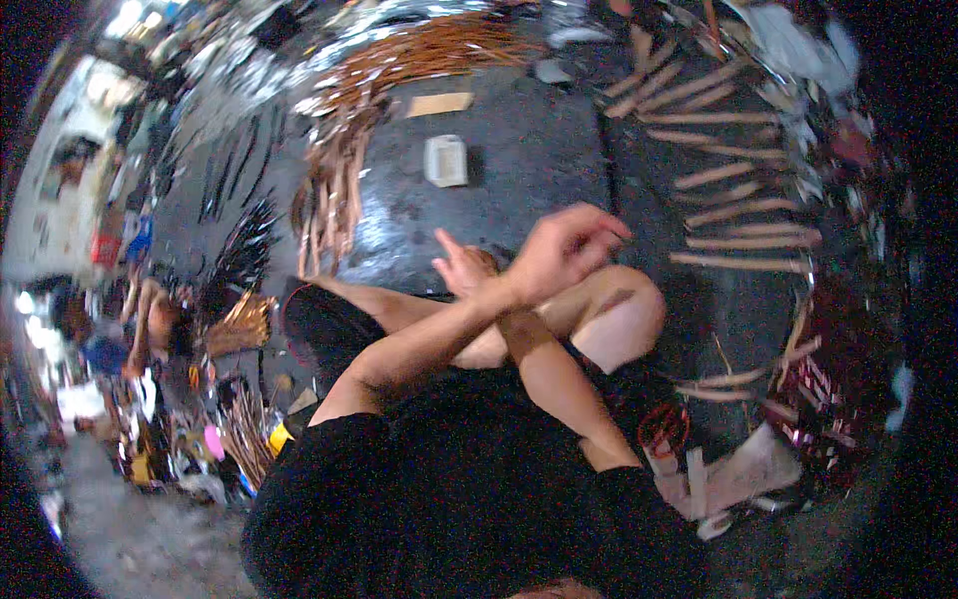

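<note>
Here, going from the left, a bundle of reddish-brown strips [334, 190] fans out on the dark floor [519, 170]. The forearms cross over the bent knees. The right hand [464, 268] is loosely spread and empty, one finger raised. The left hand [569, 250] curls its fingertips together; I cannot tell whether they pinch anything. Nearest on the right lie pale wooden slats [743, 240], apart from both hands. They look light, stiff and splintery, best gripped mid-length.
</note>
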`<state>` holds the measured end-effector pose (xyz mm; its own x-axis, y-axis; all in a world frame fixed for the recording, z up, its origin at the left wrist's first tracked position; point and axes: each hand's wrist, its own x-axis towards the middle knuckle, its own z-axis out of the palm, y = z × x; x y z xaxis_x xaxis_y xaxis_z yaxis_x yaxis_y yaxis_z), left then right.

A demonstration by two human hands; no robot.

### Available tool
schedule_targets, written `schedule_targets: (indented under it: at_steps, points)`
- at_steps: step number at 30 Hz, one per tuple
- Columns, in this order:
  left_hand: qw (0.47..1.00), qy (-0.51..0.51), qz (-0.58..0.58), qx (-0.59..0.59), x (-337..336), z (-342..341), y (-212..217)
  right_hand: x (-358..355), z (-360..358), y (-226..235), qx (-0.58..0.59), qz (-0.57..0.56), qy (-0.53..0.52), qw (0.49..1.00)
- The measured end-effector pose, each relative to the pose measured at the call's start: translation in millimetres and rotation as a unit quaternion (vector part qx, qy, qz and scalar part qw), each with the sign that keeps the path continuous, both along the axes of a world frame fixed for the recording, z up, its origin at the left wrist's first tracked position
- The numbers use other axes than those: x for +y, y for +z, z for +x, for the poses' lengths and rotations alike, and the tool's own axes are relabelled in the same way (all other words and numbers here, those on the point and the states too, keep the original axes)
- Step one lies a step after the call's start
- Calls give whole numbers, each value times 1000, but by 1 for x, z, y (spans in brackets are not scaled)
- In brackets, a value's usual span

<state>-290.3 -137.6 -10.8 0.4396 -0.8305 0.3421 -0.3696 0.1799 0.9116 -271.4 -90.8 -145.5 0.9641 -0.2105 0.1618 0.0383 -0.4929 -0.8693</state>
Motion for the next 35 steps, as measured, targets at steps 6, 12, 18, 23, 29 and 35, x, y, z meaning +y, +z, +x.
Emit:
schedule_targets:
  at_steps: [6,12,18,23,29,35]
  points:
    - [911,301,284,4,181,225,-139,12,9,8,116,-97,81,985]
    - [704,556,422,-131,284,337,-212,9,4,2,74,-73,56,993]
    - [710,572,406,-64,283,332,-181,2,7,0,167,-120,56,977]
    - [720,621,302,-71,305,360,-160,9,11,9,154,-98,66,981]
    - [850,508,127,54,342,402,-15,21,11,31,172,-24,85,981]
    - [952,236,192,-32,321,295,145,33,58,117,6,99,56,993]
